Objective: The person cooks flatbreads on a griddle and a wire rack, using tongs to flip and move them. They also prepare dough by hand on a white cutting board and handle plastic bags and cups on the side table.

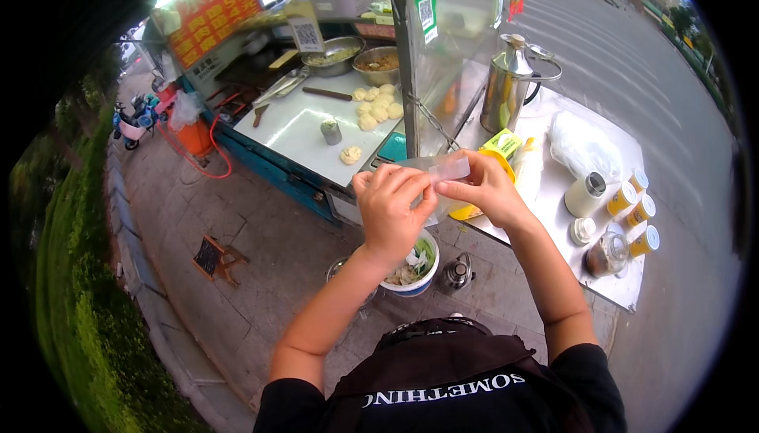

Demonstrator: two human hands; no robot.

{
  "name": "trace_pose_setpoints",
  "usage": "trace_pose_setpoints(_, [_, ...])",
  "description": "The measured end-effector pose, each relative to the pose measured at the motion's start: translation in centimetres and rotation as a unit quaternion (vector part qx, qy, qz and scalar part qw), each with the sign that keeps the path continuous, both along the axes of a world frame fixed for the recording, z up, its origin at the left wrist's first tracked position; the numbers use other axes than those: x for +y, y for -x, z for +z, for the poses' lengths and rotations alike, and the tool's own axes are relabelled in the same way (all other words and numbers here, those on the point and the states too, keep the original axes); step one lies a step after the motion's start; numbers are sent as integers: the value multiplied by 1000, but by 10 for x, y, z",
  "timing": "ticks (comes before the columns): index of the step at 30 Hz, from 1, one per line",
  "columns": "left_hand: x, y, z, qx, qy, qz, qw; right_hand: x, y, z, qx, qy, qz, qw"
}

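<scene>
Both hands are raised before my chest, close together, pinching a thin clear plastic bag (449, 168). My left hand (394, 205) grips its left side with thumb and fingertips. On the other side, my right hand (483, 187) holds it between thumb and fingers, and a folded flap stands up above the thumb. Part of the film hangs below the hands, hard to make out against the background. Behind my right hand, a yellow plastic item (467, 212) is partly hidden. Beyond the hands, dough balls (379, 107) lie on the cart's worktop (284, 128), near a metal shaker (331, 132).
The side table (551, 237) carries a steel thermos jug (504, 86), a plastic bag bundle (584, 142), stacked cups (528, 163) and several lidded cups (640, 211). A white waste bucket (436, 261) and a kettle (458, 272) stand below. A folding stool (216, 259) sits left. A chain (431, 118) hangs by the post.
</scene>
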State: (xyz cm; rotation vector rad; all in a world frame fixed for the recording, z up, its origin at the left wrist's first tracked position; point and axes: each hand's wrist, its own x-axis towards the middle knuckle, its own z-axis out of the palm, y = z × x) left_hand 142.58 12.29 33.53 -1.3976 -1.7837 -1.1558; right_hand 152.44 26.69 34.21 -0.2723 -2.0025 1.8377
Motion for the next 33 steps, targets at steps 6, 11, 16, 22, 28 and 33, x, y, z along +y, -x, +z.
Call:
trace_pose_setpoints(6, [-18, 8, -18, -141, -53, -41, 988, 4, 4, -19, 36, 126, -28, 991])
trace_pose_setpoints(11, [-6, -6, -40, -507, -19, -271, 818, -9, -7, -33, 35, -92, -153, 983])
trace_pose_setpoints(16, [6, -11, -57, -663, 63, -383, 640, -41, -30, -49, 76, -164, -216, 959])
trace_pose_setpoints(22, [36, -54, -89, -448, 166, -366, 799, -47, -104, -67, -43, -219, -376, 899])
trace_pose_setpoints(28, [42, -85, -87, -128, 176, -185, 958, -28, -164, -75, -77, -405, -491, 767])
trace_pose_setpoints(33, [76, -152, -85, -209, 166, -207, 941, -27, -198, -80, -8, -286, -463, 839])
